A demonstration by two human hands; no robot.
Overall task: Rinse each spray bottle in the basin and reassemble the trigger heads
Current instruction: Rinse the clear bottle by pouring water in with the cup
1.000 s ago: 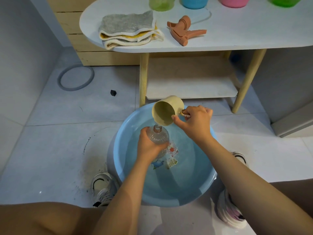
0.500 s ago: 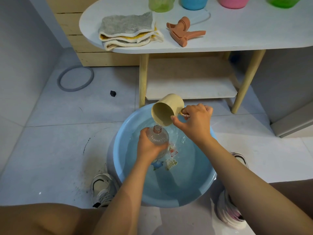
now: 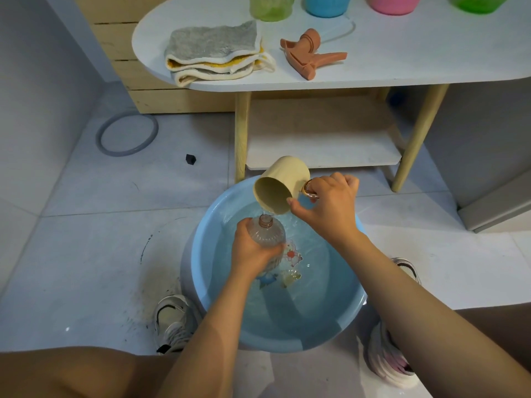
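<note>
Bottle (image 3: 267,232) in left hand (image 3: 253,248), right hand's (image 3: 330,208) tilted cup (image 3: 280,186) above water-filled basin (image 3: 201,254).

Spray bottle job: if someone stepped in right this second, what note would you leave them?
Left hand grips the clear bottle upright over the blue basin, its neck open.
Right hand holds the beige cup by its handle, tipped, pouring water into the bottle neck.
Orange trigger head lies on the white table, beside the folded cloths.
Done: trigger head off, rinse under way.
Left: finish rinsing, empty the bottle, screw the trigger head back on. Other coloured containers at the table's far edge may need attention too.
</note>
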